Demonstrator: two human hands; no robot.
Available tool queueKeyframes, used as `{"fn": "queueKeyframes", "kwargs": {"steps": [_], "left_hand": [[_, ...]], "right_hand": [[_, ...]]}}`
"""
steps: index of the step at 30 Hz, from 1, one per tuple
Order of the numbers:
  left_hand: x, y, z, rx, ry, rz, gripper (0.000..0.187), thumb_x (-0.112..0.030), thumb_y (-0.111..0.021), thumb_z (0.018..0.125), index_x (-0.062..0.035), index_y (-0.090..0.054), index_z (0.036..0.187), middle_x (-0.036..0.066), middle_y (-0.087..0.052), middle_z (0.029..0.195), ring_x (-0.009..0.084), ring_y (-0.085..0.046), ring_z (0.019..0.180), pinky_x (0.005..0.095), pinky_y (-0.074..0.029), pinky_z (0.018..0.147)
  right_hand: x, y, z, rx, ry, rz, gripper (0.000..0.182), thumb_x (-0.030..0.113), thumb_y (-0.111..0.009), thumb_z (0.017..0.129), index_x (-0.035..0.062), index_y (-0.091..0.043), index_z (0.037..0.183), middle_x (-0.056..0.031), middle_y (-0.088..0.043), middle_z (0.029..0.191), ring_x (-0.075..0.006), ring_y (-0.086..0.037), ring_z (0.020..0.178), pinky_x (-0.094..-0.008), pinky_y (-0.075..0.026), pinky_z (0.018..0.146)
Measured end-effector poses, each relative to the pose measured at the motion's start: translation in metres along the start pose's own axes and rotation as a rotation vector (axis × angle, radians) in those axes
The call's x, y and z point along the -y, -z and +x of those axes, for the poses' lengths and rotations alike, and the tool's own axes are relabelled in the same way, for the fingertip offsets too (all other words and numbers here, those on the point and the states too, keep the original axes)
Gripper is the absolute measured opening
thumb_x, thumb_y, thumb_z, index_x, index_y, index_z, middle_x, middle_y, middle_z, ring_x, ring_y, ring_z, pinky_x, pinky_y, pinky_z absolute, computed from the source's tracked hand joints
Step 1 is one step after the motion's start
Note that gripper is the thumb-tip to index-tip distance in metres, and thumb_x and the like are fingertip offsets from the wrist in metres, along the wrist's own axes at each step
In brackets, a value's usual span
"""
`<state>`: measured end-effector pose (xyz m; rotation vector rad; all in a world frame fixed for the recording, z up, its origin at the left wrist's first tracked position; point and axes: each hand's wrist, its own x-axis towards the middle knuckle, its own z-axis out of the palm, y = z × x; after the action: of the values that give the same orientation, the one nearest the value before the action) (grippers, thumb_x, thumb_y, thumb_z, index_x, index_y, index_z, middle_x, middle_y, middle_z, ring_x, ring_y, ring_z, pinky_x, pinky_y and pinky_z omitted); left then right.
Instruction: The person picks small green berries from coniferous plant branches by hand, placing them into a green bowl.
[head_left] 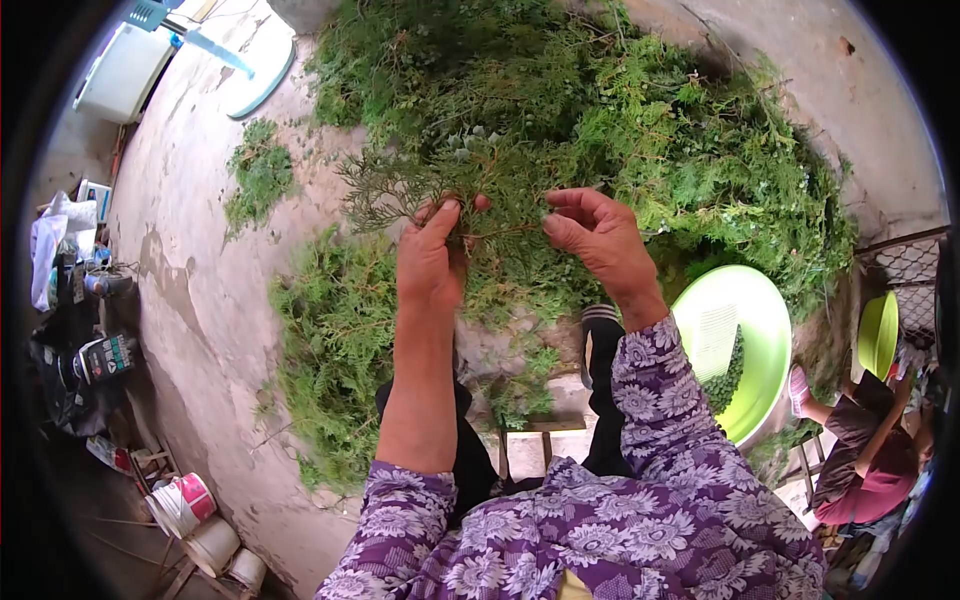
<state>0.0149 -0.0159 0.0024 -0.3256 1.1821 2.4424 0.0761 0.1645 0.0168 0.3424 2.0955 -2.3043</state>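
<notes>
Cypress-like sprig (pixel 510 185): over the leafy heap (pixel 700 150), raised between the hands
Left hand (pixel 428 255): pinching the sprig's stem
Right hand (pixel 605 240): thumb and forefinger curved at the sprig's edge; from here I can't tell whether they grip anything
Handling: light and springy, I'd judge, not slippery; twig tips could snap
Best hold: the woody stem, leaving the foliage loose
Hard to see: stem behind the left fingers; beads in the green basin (pixel 768 365), partly sleeve-hidden
</notes>
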Motion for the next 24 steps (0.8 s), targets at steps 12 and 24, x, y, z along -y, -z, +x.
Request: {"fn": "queueKeyframes", "kwargs": {"steps": [12,24], "left_hand": [[-0.002,-0.008,-0.01,-0.041,-0.045,0.028,0.012,-0.008,-0.06,0.077,-0.0154,-0.052,0.081,0.006,-0.062,0.084,0.0064,-0.05,0.051,0.0198,-0.035,0.039],[-0.012,-0.006,-0.014,-0.068,-0.07,0.079,0.012,-0.01,-0.063,0.075,-0.0136,-0.051,0.077,0.008,-0.062,0.08,0.0039,-0.036,0.041,0.0185,-0.026,0.037]], "right_hand": [[0.002,-0.004,0.002,0.032,-0.065,0.082,0.022,0.013,-0.063,0.076,-0.0007,-0.056,0.091,-0.0017,-0.058,0.074,-0.0067,-0.052,0.063,-0.0195,-0.044,0.056],[0.008,-0.01,0.004,0.092,-0.26,0.423,0.022,0.015,-0.064,0.076,0.0035,-0.056,0.092,0.001,-0.056,0.071,-0.0054,-0.052,0.059,-0.0175,-0.044,0.052]]}}
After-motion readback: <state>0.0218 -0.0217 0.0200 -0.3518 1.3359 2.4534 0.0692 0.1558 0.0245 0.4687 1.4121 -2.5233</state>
